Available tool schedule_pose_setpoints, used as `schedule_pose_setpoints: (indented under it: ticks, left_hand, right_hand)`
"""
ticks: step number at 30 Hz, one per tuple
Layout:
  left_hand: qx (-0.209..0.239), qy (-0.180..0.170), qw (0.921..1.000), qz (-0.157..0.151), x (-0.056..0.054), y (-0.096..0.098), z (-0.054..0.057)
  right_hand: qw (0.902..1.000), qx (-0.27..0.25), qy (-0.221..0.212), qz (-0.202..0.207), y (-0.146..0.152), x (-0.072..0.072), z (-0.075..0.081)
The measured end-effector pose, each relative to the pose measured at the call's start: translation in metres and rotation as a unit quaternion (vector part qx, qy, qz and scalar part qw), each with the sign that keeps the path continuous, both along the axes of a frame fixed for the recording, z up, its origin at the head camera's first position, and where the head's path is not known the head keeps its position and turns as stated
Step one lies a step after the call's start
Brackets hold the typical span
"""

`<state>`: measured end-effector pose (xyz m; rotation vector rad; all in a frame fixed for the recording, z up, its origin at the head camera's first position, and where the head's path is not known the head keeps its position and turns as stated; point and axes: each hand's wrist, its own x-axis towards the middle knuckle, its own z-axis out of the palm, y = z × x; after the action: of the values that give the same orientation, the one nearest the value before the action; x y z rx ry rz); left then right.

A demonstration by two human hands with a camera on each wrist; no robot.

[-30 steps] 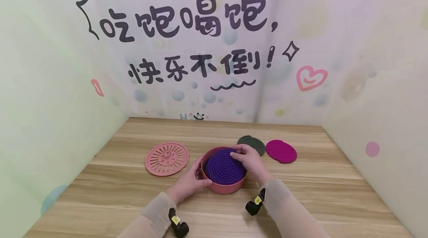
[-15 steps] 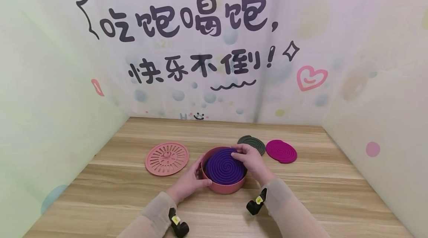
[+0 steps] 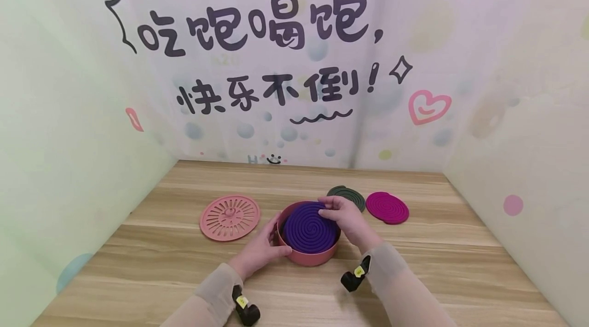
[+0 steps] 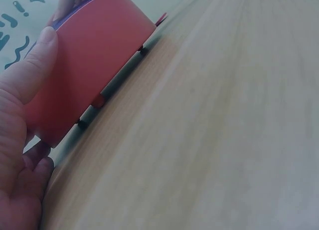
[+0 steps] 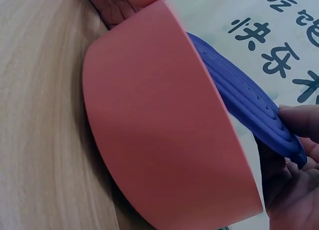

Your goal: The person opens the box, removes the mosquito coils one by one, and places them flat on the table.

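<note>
A pink round mosquito coil holder [image 3: 313, 259] stands on the table, its lid off. Inside its rim sits a purple-blue mosquito coil [image 3: 309, 229], tilted with its far right edge raised above the rim in the right wrist view. My right hand [image 3: 347, 217] pinches that raised edge, thumb on top and fingers beneath. On the left side my left hand [image 3: 259, 250] holds the holder's wall. Its thumb [image 4: 39, 63] lies along the outer wall near the rim, and other fingers [image 4: 37, 162] are at the base.
The slotted pink lid [image 3: 230, 218] with a small knob lies left of the holder. Behind my right hand is a dark green coil [image 3: 348, 199], and beside it a magenta coil [image 3: 387, 208]. Walls enclose the wooden table [image 3: 428, 276] at the back and sides.
My right wrist has shifted slightly to the right and away, still pinching the coil's edge. The left hand, the holder and the other coils stay in place.
</note>
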<state>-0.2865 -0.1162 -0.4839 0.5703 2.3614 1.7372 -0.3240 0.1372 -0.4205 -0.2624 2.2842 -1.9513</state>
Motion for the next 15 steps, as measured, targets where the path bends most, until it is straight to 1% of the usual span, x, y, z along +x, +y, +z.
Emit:
schedule_pose_setpoints:
  ticks: [8,15]
  left_hand:
    - [0.002,0.0,1.0,0.002,0.0009,0.0006,0.0023]
    - [0.011,-0.004,0.9999,0.004,0.0014,0.0006,0.0028]
  right_hand:
    - [0.9994,0.005,-0.02,0.029,0.0051,-0.0034,-0.0014]
    - [0.9956,0.005,-0.056,0.075,0.01,-0.0025,0.0035]
